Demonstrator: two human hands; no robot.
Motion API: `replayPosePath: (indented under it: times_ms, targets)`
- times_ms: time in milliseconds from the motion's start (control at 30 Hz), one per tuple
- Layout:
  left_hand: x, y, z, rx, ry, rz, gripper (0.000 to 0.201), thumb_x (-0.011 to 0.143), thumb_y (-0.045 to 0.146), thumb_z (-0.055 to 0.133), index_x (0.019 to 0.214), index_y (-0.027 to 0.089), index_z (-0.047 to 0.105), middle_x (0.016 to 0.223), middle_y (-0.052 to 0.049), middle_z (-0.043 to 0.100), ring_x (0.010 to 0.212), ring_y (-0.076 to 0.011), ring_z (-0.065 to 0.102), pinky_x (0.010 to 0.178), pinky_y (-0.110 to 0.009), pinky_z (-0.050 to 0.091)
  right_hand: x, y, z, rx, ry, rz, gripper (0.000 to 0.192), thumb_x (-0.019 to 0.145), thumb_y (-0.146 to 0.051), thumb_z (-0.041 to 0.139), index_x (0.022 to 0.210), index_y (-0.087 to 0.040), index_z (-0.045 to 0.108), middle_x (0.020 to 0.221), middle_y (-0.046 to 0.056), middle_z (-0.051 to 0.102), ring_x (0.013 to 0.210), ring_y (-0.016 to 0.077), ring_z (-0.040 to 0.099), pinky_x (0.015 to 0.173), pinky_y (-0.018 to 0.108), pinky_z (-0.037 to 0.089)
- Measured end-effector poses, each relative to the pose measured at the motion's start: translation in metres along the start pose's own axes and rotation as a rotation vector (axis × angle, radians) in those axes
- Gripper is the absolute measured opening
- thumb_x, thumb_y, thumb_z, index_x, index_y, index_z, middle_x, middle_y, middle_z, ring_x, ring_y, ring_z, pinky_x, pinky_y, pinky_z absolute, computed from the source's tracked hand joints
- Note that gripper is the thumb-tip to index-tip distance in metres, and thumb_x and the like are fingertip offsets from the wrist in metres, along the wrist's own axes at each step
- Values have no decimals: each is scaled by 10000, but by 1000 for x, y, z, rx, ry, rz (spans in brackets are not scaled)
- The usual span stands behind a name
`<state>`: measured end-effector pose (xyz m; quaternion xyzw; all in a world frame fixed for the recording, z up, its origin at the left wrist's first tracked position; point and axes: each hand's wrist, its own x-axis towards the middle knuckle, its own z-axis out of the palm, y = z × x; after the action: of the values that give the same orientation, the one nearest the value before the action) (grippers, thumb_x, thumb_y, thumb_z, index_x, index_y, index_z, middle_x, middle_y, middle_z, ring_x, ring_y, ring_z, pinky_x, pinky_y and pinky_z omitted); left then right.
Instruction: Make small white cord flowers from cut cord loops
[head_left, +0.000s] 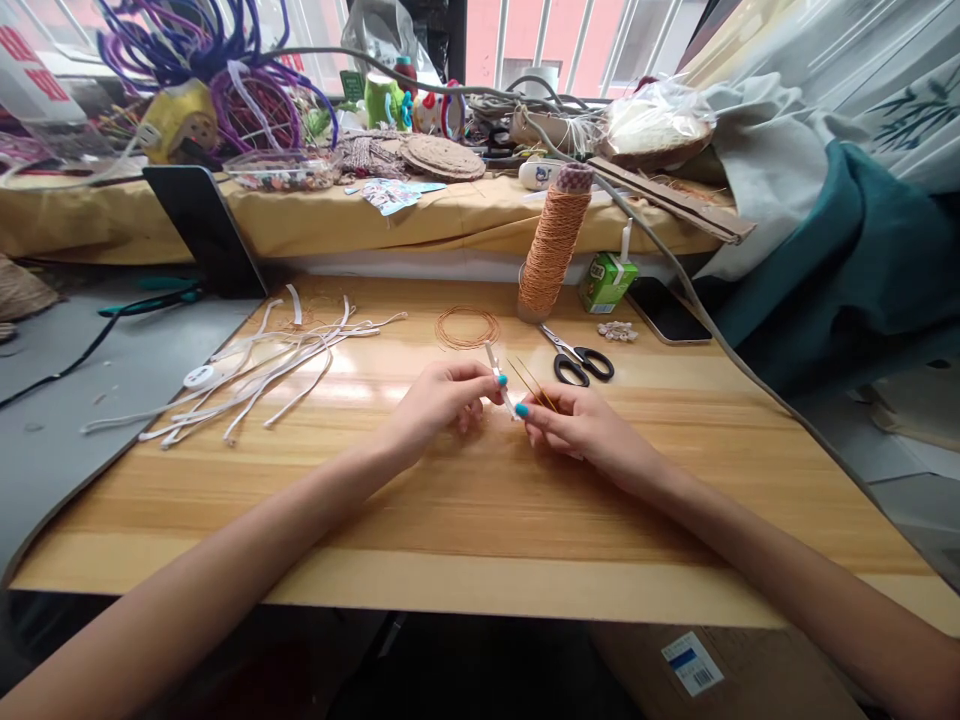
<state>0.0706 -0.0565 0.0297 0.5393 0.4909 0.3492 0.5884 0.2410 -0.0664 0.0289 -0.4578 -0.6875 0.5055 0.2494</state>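
Note:
Over the middle of the wooden table, my left hand (pixel 457 397) pinches a short white cord (pixel 493 360) near its upper part. My right hand (pixel 562 420) is closed on the lower end of that same cord, thumb on top. Thin golden wires or thread ends (pixel 529 375) stick up from the right hand's fingers; what they join to is hidden. Behind the hands lies a loose coil of orange-brown thread (pixel 466 328). Scissors (pixel 577 358) with black handles rest just beyond the right hand.
White cords (pixel 277 360) lie in a loose heap at left, near a round white disc (pixel 199 377). Toward the back stand a thread spool (pixel 553 245) and a green drink carton (pixel 607 280). A phone (pixel 669 310) lies at right; a dark tablet (pixel 202 230) leans at left. A grey cable (pixel 675 265) runs along the right.

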Motion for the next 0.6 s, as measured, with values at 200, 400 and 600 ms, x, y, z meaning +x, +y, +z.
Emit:
replayPosePath:
  times_ms: [200, 400, 600]
  targets:
    - [6, -3, -9, -208, 52, -44, 46, 678, 160, 555, 708, 126, 556, 661, -17, 593, 423, -33, 446, 333, -135, 310, 1, 11, -14, -704, 294, -534, 261, 869, -267, 357, 783, -143, 570, 676, 44, 562, 613, 120, 484, 570, 246, 362]
    - [6, -2, -8, -229, 47, -38, 47, 696, 149, 514, 654, 127, 517, 697, -40, 604, 511, -61, 513, 380, -144, 396, 4, 14, -27, -947, 365, -706, 307, 881, -310, 337, 915, -166, 606, 756, 60, 568, 661, 130, 512, 600, 245, 395]
    - [8, -4, -8, -250, 56, -56, 43, 713, 135, 523, 675, 115, 522, 622, -41, 615, 525, -73, 565, 464, -150, 444, 6, 16, -29, -1178, 319, -737, 319, 863, -350, 381, 1026, -174, 592, 763, 58, 570, 664, 126, 517, 560, 222, 382]
